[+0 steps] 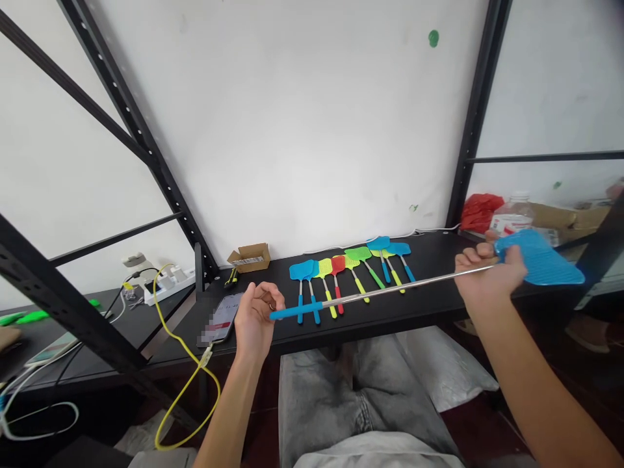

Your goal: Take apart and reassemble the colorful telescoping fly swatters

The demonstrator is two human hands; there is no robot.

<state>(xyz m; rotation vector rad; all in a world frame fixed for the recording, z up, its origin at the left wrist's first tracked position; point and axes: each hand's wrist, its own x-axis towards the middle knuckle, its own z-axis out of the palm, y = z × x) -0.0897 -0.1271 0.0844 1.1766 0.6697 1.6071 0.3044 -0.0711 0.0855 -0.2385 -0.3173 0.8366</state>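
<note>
A blue fly swatter [297,311] with a long, drawn-out metal rod stretches across in front of me, above the shelf's front part. My right hand [490,270] grips it where the rod meets the broad blue head [543,259]. At the other end, my left hand [258,312] has loosely curled fingers, with a gap between thumb and fingertips. The handle's tip is against or just beside its palm side; contact is unclear. Behind the rod lies a row of several shorter swatters, including a red one [338,266] and a green one [359,254].
A phone [221,318] with a yellow cable [182,339] lies left on the black shelf [273,338]. Behind it are a small cardboard box [251,258] and a yellow-black cutter [231,278]. Metal posts [480,110] flank the shelf. A plastic bottle [517,211] stands right.
</note>
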